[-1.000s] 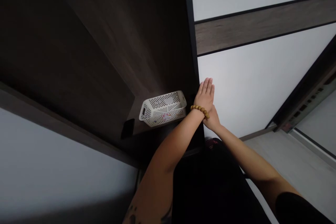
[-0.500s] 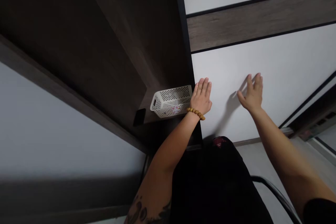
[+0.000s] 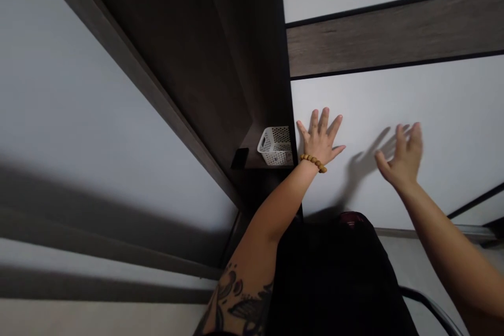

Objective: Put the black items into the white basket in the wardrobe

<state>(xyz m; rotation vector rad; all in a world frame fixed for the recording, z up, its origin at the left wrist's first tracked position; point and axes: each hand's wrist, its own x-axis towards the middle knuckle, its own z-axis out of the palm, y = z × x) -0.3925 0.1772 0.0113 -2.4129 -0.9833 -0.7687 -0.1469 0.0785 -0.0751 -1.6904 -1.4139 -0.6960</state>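
Observation:
My left hand (image 3: 319, 139), with a bead bracelet at the wrist, lies with fingers spread against the white sliding door panel (image 3: 354, 100), close to its dark left edge. To its right, my right hand (image 3: 402, 160) is raised in front of the same panel, fingers apart and holding nothing. A shadow falls on the panel beside it, and the hand looks apart from the surface. Just left of the door edge, a white perforated basket (image 3: 276, 157) sits on a shelf inside the dark cabinet, its right end hidden by the door.
A dark phone-like object (image 3: 240, 158) rests beside the basket. Another pale door panel (image 3: 98, 115) with a wood-toned frame stands on the left. Below, my legs in black (image 3: 334, 278) are close to the door, and a curved metal bar (image 3: 427, 304) shows at the lower right.
The cabinet opening looks narrower, and more of the basket is covered. My left hand's fingers have spread and it sits further onto the panel. My right hand has shifted right and slightly down.

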